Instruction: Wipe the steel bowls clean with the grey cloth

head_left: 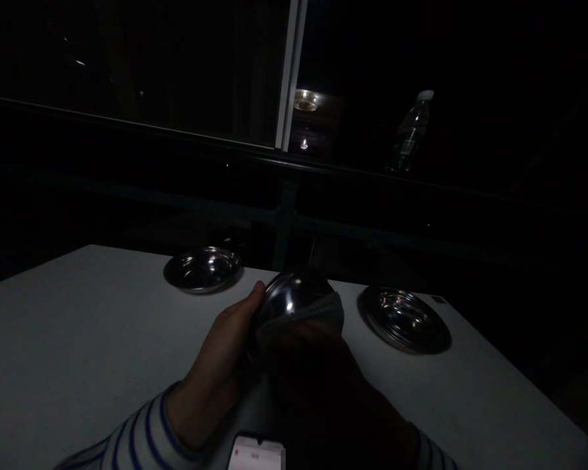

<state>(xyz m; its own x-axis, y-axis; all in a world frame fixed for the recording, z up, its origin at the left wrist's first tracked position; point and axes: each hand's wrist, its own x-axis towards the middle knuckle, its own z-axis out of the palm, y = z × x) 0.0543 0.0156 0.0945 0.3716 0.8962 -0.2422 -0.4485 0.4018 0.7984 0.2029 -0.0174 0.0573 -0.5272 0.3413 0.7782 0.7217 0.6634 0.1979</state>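
The scene is very dark. My left hand (220,365) grips a shiny steel bowl (289,297) by its left rim and holds it tilted above a white table (78,339). My right hand (323,385) is in deep shadow just under the bowl, and it presses a pale cloth (330,313) against the bowl's right side. Both wrists wear white sleeves with blue stripes.
Two more steel dishes rest on the table: one at the back left (203,269), one at the right (404,320). A phone (257,454) with a lit screen lies at the near edge. A clear plastic bottle (411,134) stands on a dark ledge behind, by a window frame.
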